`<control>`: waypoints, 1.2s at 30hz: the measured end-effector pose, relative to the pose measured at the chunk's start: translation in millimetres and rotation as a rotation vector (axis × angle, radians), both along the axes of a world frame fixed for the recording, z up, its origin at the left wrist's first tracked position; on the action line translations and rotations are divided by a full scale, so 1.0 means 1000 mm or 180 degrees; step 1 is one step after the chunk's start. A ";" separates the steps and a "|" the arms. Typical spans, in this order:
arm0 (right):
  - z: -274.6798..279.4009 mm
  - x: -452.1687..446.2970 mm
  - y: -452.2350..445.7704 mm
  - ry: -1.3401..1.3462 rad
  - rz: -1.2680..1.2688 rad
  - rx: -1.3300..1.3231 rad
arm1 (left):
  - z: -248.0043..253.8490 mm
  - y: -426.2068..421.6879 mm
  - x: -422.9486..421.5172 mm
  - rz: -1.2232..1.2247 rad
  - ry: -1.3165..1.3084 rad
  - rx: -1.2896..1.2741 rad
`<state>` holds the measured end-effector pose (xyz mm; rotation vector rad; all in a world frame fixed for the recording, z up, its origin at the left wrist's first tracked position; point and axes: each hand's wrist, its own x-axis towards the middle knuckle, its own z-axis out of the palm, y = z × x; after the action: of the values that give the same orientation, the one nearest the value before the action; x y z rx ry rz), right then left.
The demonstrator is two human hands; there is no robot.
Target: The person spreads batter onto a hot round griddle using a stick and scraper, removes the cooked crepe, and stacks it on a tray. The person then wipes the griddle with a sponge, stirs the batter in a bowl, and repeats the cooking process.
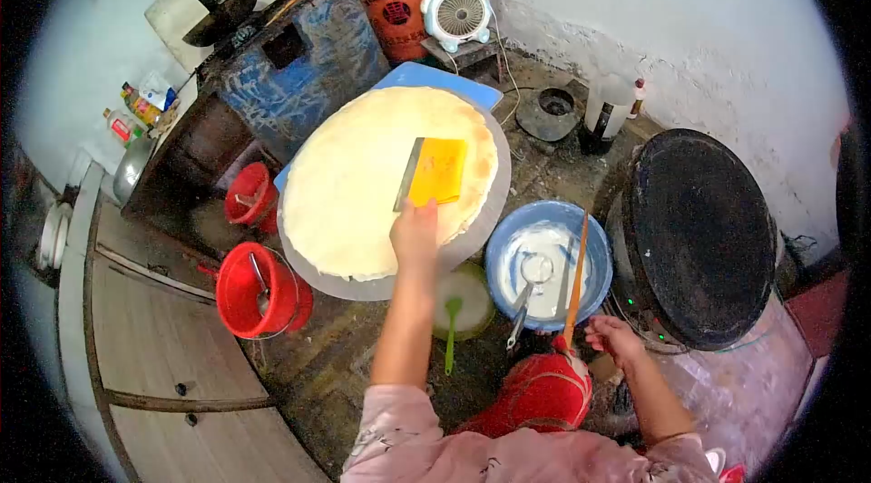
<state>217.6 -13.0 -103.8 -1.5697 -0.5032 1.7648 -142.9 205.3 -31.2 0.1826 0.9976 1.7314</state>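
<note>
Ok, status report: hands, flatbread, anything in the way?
Left hand gripping yellow scraper over flatbread. Right hand loosely curled near blue basin. Flatbread lying on round tray. Scraper, left hand covering part of it.

Yellow scraper [440, 172] over broad, round, pale flatbread [349, 184], perhaps touching it

Hands: two, left hand [415, 231] and right hand [615, 341].
Orange scraper with metal blade [438, 170]: one.
Round pale sheet [354, 184]: one visible, within the edge of one round grey board [483, 227].
Red buckets [241, 302]: two.
Blue basin [497, 256]: one.
Ladle [522, 306], over basin's lower-left edge: one.
Wooden stick [577, 279], over basin's lower-right edge: one.
Green spatula [451, 329]: one.
Black round griddle [708, 238]: one.
Gas cylinder [396, 16]: one.
Fan [458, 14]: one.
Wok [222, 22]: one.
</note>
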 end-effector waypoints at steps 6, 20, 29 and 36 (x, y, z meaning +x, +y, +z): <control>-0.031 0.015 -0.054 -0.0043 -0.0232 -0.0338 | -0.034 -0.099 0.070 -0.1342 0.1130 -0.0069; -0.027 0.013 -0.093 0.0068 -0.0660 -0.0316 | -0.139 -0.027 0.071 -0.0362 -0.1435 0.0182; -0.067 0.003 -0.085 0.0145 -0.0194 -0.0206 | -0.128 -0.174 -0.019 -0.1126 -0.1219 -0.0296; -0.052 -0.016 -0.067 -0.0253 -0.0012 -0.0678 | -0.084 -0.192 -0.126 -0.1950 -0.0707 -0.0715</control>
<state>201.6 -79.6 -156.2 -1.7915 -0.3585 1.8072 -268.8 13.0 -115.2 0.1292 0.8501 1.0498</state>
